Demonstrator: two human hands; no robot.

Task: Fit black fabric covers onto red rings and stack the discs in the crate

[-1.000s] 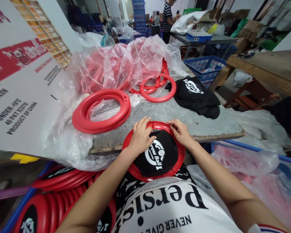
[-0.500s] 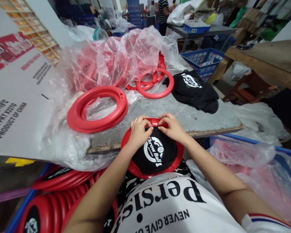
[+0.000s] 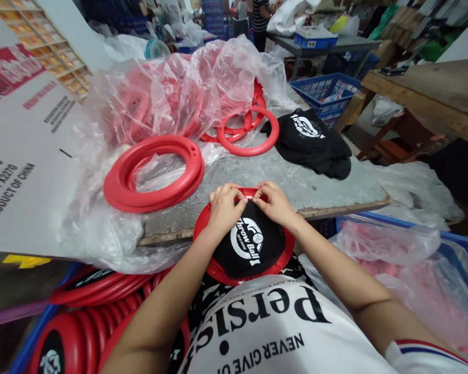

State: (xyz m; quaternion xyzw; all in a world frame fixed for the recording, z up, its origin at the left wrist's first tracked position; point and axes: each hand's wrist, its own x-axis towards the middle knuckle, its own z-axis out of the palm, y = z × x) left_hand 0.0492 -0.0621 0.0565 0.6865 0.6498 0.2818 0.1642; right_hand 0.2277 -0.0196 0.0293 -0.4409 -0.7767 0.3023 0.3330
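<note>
A red plastic ring [image 3: 289, 249] rests on my lap against the table edge, with a black printed fabric disc [image 3: 253, 241] spread across its opening. At the ring's far side, my left hand [image 3: 226, 206] pinches the fabric's edge between thumb and fingers. Close beside it, my right hand [image 3: 275, 203] does the same, its fingers over the rim. Between the two thumbs the fabric edge is drawn up toward the rim. My fingertips partly hide where cloth and ring meet.
Stacked red rings [image 3: 156, 200] lie on the table [image 3: 234, 176] at left, before a plastic bag [image 3: 203, 83] of more rings. Black fabric discs [image 3: 314, 145] are piled at right. Finished-looking discs [image 3: 74, 337] fill a crate lower left; a blue crate [image 3: 464, 249] holds plastic bags lower right.
Between my thumbs, the fabric's edge has been pulled slightly farther toward the ring's far rim. Both hands stay at the same place on the ring; the view has shifted slightly.
</note>
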